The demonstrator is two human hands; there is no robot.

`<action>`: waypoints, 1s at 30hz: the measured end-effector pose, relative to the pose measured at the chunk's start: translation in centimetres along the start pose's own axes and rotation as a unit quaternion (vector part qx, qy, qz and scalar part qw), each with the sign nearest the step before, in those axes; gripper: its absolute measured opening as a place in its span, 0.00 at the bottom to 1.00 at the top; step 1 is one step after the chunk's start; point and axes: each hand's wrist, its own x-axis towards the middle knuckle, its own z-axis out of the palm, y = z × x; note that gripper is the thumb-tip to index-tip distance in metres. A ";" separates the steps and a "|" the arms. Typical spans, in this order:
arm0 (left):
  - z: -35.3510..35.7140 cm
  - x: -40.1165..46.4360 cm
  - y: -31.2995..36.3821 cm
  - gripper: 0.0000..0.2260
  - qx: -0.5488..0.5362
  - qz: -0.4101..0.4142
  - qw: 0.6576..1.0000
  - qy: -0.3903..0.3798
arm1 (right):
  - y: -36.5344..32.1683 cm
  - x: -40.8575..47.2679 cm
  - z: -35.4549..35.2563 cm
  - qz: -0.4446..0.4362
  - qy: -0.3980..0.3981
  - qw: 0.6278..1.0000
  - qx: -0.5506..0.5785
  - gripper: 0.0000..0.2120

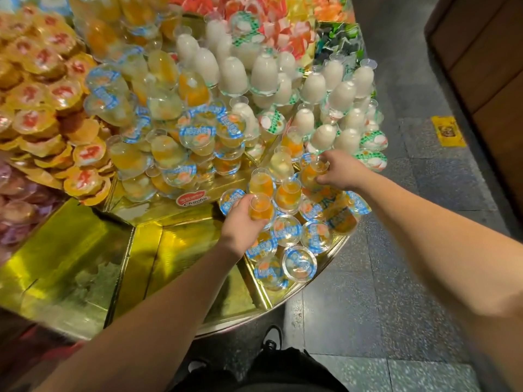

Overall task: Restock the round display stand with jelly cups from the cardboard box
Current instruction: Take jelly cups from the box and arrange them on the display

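Reaching forward: left hand [240, 222] gripping orange jelly cup [261, 207]; right hand [339, 174] pinching another cup [312, 174].

Only one legible text: red-and-white oval brand sticker [193, 200] on the gold display stand [175, 250], front edge of the tier under the orange jelly cup pile. Its bottom line looks like "Chaobai" or similar in script (last letters blurry, not certain); the small line above it can't be read. Blue-and-white lids on the jelly cups [300, 261] carry print, too small and blurred to read. Yellow floor sticker [448, 131] on the right has a dark graphic, text unreadable. No numbers or prices readable.
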 end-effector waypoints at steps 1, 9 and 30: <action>0.2 0.1 -0.1 0.22 0.001 0.001 1.000 -0.006 | 0.0 0.1 0.0 -0.003 -0.003 1.000 -0.004 0.27; 1.1 0.3 -0.8 0.25 0.051 0.038 0.998 -0.004 | 0.1 0.8 0.6 -0.018 -0.031 0.999 -0.011 0.31; -6.6 -2.3 -0.7 0.31 0.078 0.081 0.993 0.038 | -6.3 -3.7 -3.2 0.016 0.174 0.976 0.128 0.22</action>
